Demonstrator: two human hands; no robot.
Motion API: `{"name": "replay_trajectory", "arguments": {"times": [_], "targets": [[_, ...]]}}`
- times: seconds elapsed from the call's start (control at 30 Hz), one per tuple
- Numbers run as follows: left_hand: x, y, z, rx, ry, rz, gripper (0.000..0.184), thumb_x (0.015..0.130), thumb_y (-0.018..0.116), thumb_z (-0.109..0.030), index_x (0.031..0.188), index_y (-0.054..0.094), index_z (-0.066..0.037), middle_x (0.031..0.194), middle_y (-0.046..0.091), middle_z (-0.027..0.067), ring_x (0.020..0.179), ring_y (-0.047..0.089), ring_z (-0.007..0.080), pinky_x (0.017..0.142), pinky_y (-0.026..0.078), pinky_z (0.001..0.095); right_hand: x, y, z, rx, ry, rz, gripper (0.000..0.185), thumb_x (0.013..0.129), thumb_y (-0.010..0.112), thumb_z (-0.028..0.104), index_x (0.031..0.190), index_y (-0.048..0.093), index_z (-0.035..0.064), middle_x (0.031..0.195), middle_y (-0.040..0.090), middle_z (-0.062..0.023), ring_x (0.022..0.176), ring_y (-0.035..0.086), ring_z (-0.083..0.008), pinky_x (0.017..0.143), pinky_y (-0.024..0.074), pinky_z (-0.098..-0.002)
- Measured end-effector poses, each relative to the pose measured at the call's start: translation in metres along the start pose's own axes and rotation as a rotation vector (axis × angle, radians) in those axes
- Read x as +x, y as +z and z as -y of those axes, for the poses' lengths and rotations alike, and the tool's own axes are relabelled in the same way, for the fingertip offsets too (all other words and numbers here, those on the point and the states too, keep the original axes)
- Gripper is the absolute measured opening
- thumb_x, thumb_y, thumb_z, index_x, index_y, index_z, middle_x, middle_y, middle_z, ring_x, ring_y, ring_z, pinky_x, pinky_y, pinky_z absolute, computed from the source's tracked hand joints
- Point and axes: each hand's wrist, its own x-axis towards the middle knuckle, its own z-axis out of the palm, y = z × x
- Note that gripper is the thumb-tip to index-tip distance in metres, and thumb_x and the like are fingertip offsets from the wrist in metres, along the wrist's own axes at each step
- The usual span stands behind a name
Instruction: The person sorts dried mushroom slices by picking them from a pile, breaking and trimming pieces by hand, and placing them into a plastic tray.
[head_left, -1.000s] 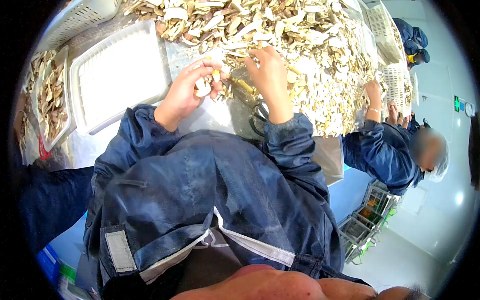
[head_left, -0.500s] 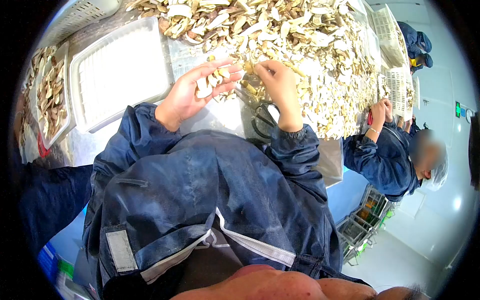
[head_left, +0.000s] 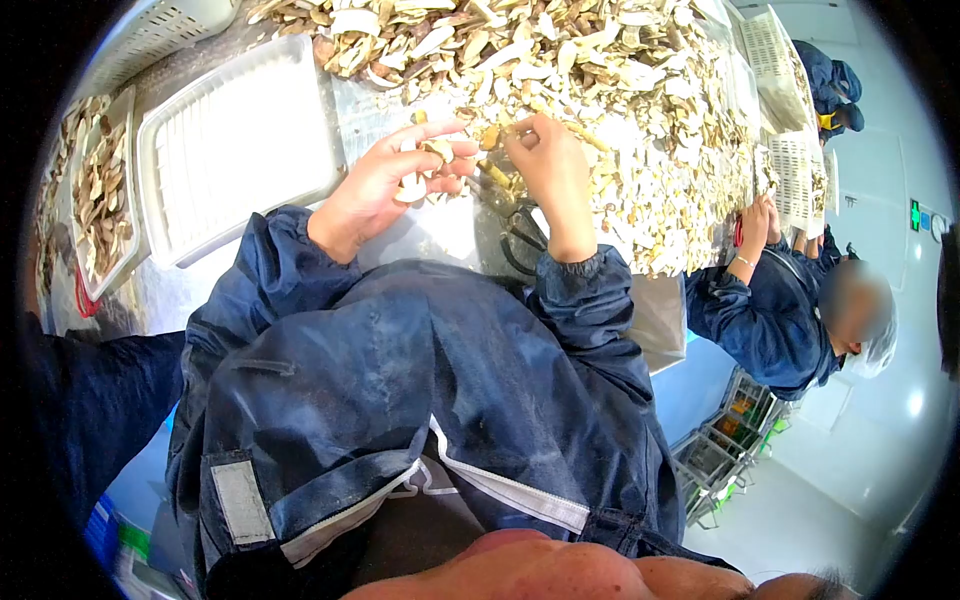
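My left hand [head_left: 368, 198] is palm up with its fingers curled around a few pale dried mushroom slices [head_left: 411, 186]. Beside it, over the edge of the heap of sliced mushrooms [head_left: 640, 130], my right hand [head_left: 552, 168] has thumb and fingers pinched together. What lies between those fingertips is too small to make out. A yellowish piece [head_left: 490, 137] lies close to them. Below the right hand, black-handled scissors [head_left: 520, 245] rest on the table, partly hidden by the sleeve.
Left of my hands stands a white ribbed tray [head_left: 240, 150]. A clear container of slices [head_left: 103, 205] sits further left, and a white basket [head_left: 160, 35] behind. On the right are more white baskets [head_left: 792, 180] and a co-worker in a dark jacket [head_left: 765, 325].
My left fingers have curled in further over the mushroom slices, which have shifted in the hand. My right hand has moved slightly left and up, still pinched.
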Motion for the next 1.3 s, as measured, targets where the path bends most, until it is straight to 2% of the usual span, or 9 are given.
{"name": "replay_trajectory", "arguments": {"times": [0.2, 0.33, 0.5, 0.73, 0.83, 0.87, 0.97, 1.0, 1.3], "targets": [[0.0, 0.003, 0.002, 0.391, 0.087, 0.025, 0.051, 0.098, 0.052, -0.008, 0.148, 0.044, -0.004, 0.123, 0.065, 0.0144, 0.088, 0.062, 0.0124, 0.072, 0.051, 0.0251, -0.002, -0.004, -0.004, -0.011, 0.054, -0.038, 0.021, 0.081, 0.068, 0.018, 0.095, 0.072, 0.0032, 0.085, 0.071, -0.0178, 0.079, 0.068, -0.0355, 0.07, 0.053, -0.0421], [-0.008, 0.012, -0.001, 0.518, 0.151, 0.048, 0.053, 0.098, 0.052, -0.008, 0.15, 0.042, -0.007, 0.113, 0.067, 0.0109, 0.085, 0.059, 0.0099, 0.07, 0.05, 0.0238, -0.004, 0.001, -0.023, 0.362, 0.128, -0.023, 0.025, 0.082, 0.068, 0.014, 0.101, 0.072, -0.0009, 0.08, 0.072, -0.0131, 0.071, 0.068, -0.0229, 0.065, 0.0523, -0.0331], [-0.001, -0.001, 0.003, 0.386, 0.132, 0.056, 0.046, 0.1, 0.051, -0.01, 0.145, 0.046, -0.004, 0.111, 0.065, 0.0105, 0.086, 0.06, 0.0116, 0.072, 0.051, 0.026, -0.011, -0.015, -0.009, 0.666, 0.279, 0.112, 0.024, 0.087, 0.069, 0.01, 0.106, 0.071, -0.0044, 0.082, 0.071, -0.0045, 0.07, 0.062, -0.0068, 0.063, 0.0486, -0.022], [-0.001, 0.009, 0.003, -0.126, -0.035, 0.006, 0.038, 0.105, 0.049, -0.025, 0.134, 0.052, -0.001, 0.113, 0.064, 0.0121, 0.092, 0.063, 0.018, 0.075, 0.054, 0.0322, -0.024, -0.028, 0.052, 1.057, 0.161, 0.369, 0.023, 0.091, 0.071, 0.016, 0.102, 0.072, -0.0043, 0.084, 0.07, -0.0047, 0.072, 0.063, -0.0093, 0.066, 0.0493, -0.0244], [-0.003, 0.01, 0.003, -0.178, -0.051, -0.031, 0.036, 0.105, 0.047, -0.028, 0.13, 0.054, -0.003, 0.108, 0.065, 0.0088, 0.088, 0.063, 0.0182, 0.068, 0.051, 0.0311, -0.001, -0.009, 0.039, 0.497, 0.038, 0.055, 0.022, 0.089, 0.07, 0.017, 0.102, 0.072, -0.0007, 0.082, 0.071, -0.011, 0.069, 0.066, -0.0152, 0.065, 0.0512, -0.0269], [-0.002, 0.001, 0.005, -0.162, -0.041, -0.014, 0.033, 0.105, 0.047, -0.027, 0.127, 0.055, -0.003, 0.106, 0.064, 0.0082, 0.087, 0.063, 0.018, 0.068, 0.051, 0.0311, 0.007, -0.005, 0.038, 0.381, 0.028, 0.036, 0.025, 0.088, 0.071, 0.024, 0.096, 0.071, 0.0002, 0.082, 0.07, -0.0157, 0.069, 0.068, -0.0246, 0.064, 0.0526, -0.035], [0.0, -0.006, 0.007, -0.148, -0.001, 0.011, 0.024, 0.104, 0.049, -0.023, 0.115, 0.058, -0.004, 0.1, 0.063, 0.0071, 0.085, 0.063, 0.0175, 0.067, 0.051, 0.0309, 0.031, 0.021, 0.032, -0.052, -0.188, -0.202, 0.026, 0.087, 0.072, 0.029, 0.087, 0.072, 0.0031, 0.072, 0.068, -0.0129, 0.066, 0.066, -0.0284, 0.061, 0.0507, -0.0385], [0.0, -0.007, 0.006, -0.148, 0.015, 0.015, 0.021, 0.103, 0.049, -0.022, 0.112, 0.058, -0.004, 0.098, 0.063, 0.0069, 0.084, 0.063, 0.0174, 0.066, 0.05, 0.0308, 0.034, 0.024, 0.033, -0.148, -0.14, -0.178, 0.027, 0.085, 0.072, 0.031, 0.082, 0.07, 0.0043, 0.075, 0.069, -0.0158, 0.07, 0.066, -0.0359, 0.064, 0.0514, -0.0434], [0.0, 0.001, 0.005, -0.048, 0.04, -0.064, 0.022, 0.103, 0.052, -0.023, 0.114, 0.058, -0.004, 0.098, 0.064, 0.007, 0.088, 0.065, 0.0184, 0.07, 0.053, 0.0318, 0.007, 0.005, 0.025, -0.001, -0.146, -0.078, 0.018, 0.082, 0.072, 0.023, 0.081, 0.066, 0.0058, 0.073, 0.067, -0.0162, 0.068, 0.067, -0.0343, 0.061, 0.0518, -0.0447]]}}
